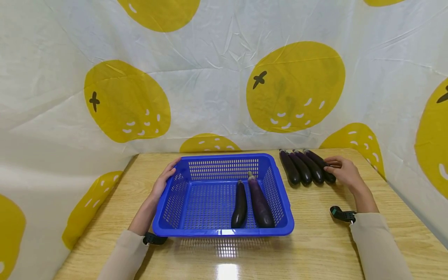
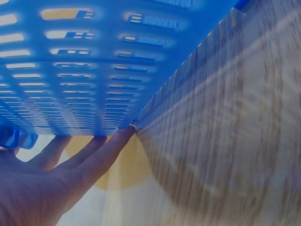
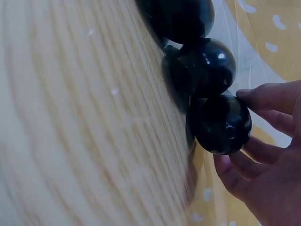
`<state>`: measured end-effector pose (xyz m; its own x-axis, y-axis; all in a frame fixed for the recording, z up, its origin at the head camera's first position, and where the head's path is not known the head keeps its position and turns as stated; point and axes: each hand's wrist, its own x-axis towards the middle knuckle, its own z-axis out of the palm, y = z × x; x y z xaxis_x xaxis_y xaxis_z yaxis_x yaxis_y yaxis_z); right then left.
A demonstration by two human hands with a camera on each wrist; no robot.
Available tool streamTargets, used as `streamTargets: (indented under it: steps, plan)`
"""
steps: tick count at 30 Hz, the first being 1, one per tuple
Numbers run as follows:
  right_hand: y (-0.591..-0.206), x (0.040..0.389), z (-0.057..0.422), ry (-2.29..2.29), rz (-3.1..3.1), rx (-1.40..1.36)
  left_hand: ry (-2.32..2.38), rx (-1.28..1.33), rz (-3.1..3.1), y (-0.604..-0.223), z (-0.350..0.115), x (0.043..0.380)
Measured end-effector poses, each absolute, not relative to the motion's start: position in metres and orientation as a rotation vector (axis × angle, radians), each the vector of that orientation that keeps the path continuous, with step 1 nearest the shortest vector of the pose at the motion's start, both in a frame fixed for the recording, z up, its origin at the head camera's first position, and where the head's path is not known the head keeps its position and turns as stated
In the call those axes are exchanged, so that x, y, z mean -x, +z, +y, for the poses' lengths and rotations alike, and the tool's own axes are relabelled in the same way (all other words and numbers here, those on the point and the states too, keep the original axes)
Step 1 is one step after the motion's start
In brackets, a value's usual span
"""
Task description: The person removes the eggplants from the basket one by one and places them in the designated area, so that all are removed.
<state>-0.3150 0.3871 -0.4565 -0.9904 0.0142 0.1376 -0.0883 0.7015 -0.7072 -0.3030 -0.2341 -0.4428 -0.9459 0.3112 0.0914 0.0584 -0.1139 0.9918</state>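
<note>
A blue plastic basket (image 1: pixel 224 233) stands on the table and holds two eggplants, a slim one (image 1: pixel 239 206) and a thicker one (image 1: pixel 260 206). Against the basket's left side rests my left hand (image 1: pixel 162 182); in the left wrist view its fingers (image 2: pixel 101 157) reach out nearly straight along the slotted outer wall. Several dark eggplants (image 1: pixel 289 167) lie side by side right of the basket. My right hand (image 1: pixel 344 173) grips the rightmost eggplant (image 3: pixel 225 125), thumb on its upper side and fingers around its outer side. That eggplant still touches its neighbour (image 3: pixel 211 66).
The wood-grain table (image 1: pixel 315 241) extends under everything. A white cloth with yellow fruit prints (image 1: pixel 210 97) hangs behind the table and at both sides. Dark straps, one on the left wrist (image 1: pixel 154 239) and one on the right (image 1: pixel 344 215), sit at the sleeve ends.
</note>
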Motion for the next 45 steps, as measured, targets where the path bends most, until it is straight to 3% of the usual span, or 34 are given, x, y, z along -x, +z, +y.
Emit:
streamTargets:
  steps: [45]
  plan:
    - [-0.442,0.311,0.385,1.157,-2.682,0.011,2.177,-0.413,1.983,-0.444,-0.233,0.304]
